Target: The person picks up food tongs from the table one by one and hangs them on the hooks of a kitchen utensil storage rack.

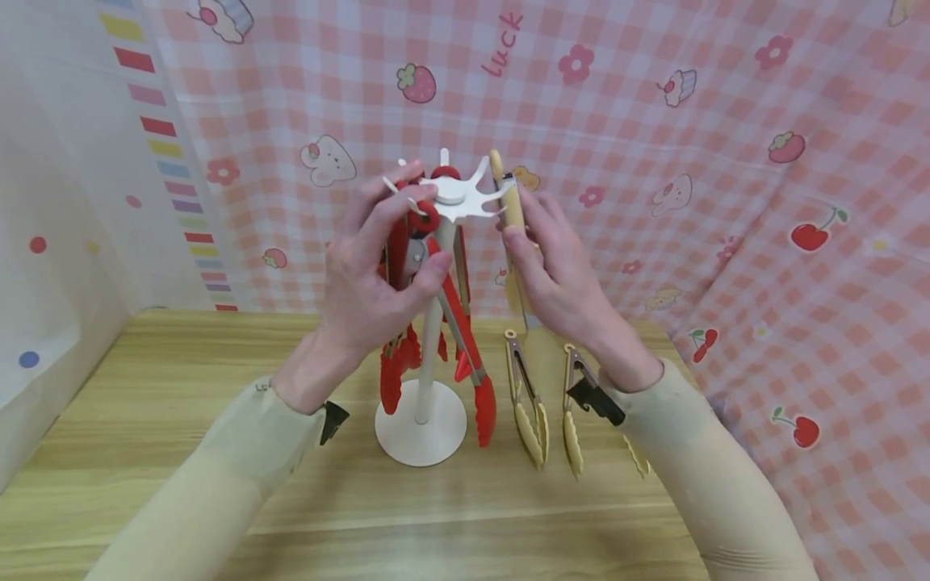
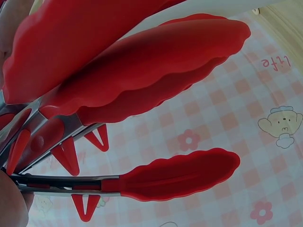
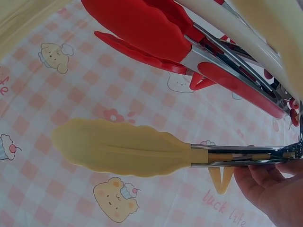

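Behind the held yellow tongs (image 1: pixel 513 208), "luck" lettering (image 1: pixel 502 44)

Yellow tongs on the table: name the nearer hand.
Right. The right hand is raised, right of the stand like the yellow tongs; the left hand is mostly left of it, at red tongs.

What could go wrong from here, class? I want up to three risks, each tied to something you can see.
1. The yellow tongs in the right hand might slip and drop: they are at an arm tip of the white rack, and I cannot tell whether they are hooked.
2. The left hand, in among the red tongs, could knock one loose.
3. A push might tip the white rack, which stands on one slim pole.
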Demonstrator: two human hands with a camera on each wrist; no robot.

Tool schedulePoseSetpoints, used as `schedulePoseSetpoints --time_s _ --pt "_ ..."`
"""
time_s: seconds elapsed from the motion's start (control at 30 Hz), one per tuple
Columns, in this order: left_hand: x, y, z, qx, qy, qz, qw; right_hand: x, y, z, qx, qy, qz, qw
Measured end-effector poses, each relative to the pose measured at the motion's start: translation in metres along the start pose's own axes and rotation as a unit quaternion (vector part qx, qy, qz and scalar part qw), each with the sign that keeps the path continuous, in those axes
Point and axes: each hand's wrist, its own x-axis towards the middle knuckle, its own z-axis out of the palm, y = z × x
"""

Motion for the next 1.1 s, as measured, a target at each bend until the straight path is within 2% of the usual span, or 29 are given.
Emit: schedulePoseSetpoints --time_s 0.23,0.7,1.1 --pt "0.0005 0.0002 0.0003 0.005 0.004 0.002 1.0 0.0008 0.0012 0.0008 0.004 -0.002 -0.018 1.0" --pt "-0.0002 -0.0006 -0.0013 0.014 -0.006 0.002 0.9999 0.0019 -0.0032 0.0022 -0.001 -0.007 0.016 1.0" --pt "0.0003 -0.0001 -0.002 0.021 -0.01 0.007 0.9997 0.0027 -0.0044 0.0026 -0.002 -0.014 0.026 1.0"
